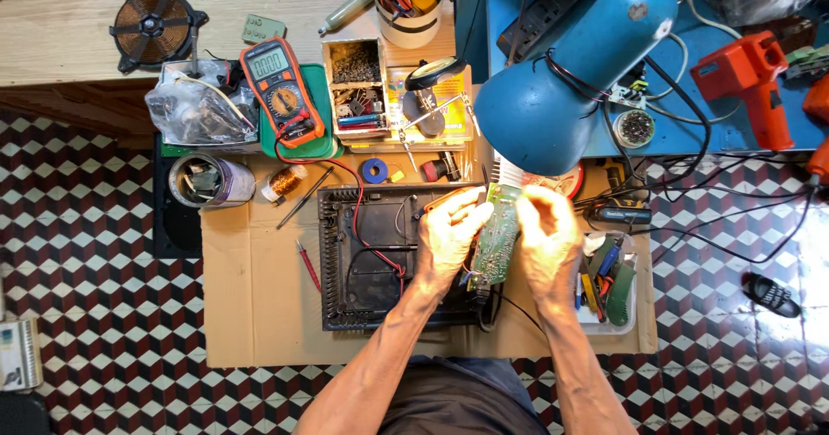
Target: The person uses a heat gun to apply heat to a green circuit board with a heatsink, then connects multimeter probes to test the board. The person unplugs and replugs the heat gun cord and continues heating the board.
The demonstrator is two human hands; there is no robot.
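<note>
A green circuit board (498, 234) is held upright between both hands, under a blue desk lamp. My left hand (449, 232) grips its left edge and my right hand (546, 238) holds its right edge, fingers curled at the top. Wires trail from the board's lower end down to a black plastic appliance casing (363, 258), which lies open on a sheet of cardboard (250, 297). A red lead crosses the casing.
An orange multimeter (281, 91) lies on a green tray at the back, beside a parts box (357, 85). The blue lamp (570, 63) hangs over the work. A clear tub of tools (609, 284) sits at the right, a tin (205, 181) at the left. An orange tool (749, 76) lies far right.
</note>
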